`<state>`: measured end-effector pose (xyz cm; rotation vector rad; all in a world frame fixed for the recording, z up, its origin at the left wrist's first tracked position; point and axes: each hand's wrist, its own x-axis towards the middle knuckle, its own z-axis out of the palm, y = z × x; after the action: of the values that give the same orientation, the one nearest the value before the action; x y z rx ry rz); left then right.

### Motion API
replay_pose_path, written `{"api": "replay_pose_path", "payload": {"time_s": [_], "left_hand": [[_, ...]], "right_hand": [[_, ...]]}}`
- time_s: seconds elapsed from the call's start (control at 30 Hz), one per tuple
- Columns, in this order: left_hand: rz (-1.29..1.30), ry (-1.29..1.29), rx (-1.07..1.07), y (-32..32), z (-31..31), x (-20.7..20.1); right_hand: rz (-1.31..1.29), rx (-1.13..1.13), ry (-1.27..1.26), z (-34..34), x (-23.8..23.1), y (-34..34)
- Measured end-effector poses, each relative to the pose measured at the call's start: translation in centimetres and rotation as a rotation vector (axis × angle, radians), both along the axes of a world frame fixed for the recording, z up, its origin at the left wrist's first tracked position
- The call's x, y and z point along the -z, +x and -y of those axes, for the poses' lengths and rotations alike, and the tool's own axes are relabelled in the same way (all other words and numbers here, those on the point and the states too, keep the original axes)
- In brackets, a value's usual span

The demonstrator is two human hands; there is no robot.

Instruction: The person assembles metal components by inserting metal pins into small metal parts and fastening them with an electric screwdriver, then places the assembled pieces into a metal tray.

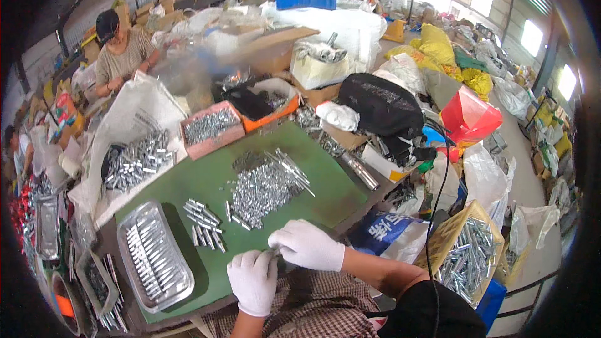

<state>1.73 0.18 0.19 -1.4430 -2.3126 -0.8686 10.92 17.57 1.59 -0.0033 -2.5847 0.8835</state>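
Observation:
White gloves cover both hands, which meet above the near edge of the green work surface (300, 156). The fingers of my left hand (253, 280) are closed, touching those of my right hand (307, 245), also closed in a pinch. Whatever small piece they hold is too hidden to name. Just beyond lies a pile of small metal parts (260, 194), with long thin metal rods (291, 172) at its far right. Left of it are short metal tubes (203, 222). A clear plastic tray (181, 269) holds rows of silvery pointed parts (150, 253).
A pink box (235, 136) of small parts and a white sack (141, 103) of metal tubes stand behind the surface. An orange bin (269, 119) is at the back. A yellow crate (494, 231) of metal pieces stands right. Another person (125, 50) works at the far left.

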Motion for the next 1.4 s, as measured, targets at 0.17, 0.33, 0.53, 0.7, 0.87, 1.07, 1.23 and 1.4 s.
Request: {"api": "replay_pose_path", "payload": {"time_s": [0.17,0.33,0.53,0.7,0.87,1.07,1.23,1.4], "left_hand": [[-0.015,0.006,0.002,-0.1,-0.2,0.1],[0.000,-0.008,0.012,-0.6,-0.2,0.4],[-0.012,0.036,0.006,-0.2,-0.2,-0.1],[0.021,0.014,0.001,-0.1,-0.2,0.1],[0.002,0.012,-0.004,-0.1,-0.3,0.0],[-0.043,0.021,-0.027,-0.4,-0.2,0.3],[-0.022,0.047,-0.029,-0.1,-0.4,0.1],[-0.021,0.053,-0.028,0.0,-0.2,-0.1]], "right_hand": [[0.014,0.002,0.031,-0.2,0.0,-0.1],[0.048,-0.068,0.463,1.1,-1.9,-0.4],[0.079,-0.018,0.480,1.7,-1.4,-0.3],[0.072,0.075,0.374,1.7,-0.4,0.0],[0.055,0.002,0.461,2.7,-2.5,-0.7],[0.016,0.057,0.507,2.6,-0.4,0.8],[0.038,0.259,0.307,-0.2,-2.5,1.9],[0.168,0.961,0.588,-13.0,0.8,6.2]]}}
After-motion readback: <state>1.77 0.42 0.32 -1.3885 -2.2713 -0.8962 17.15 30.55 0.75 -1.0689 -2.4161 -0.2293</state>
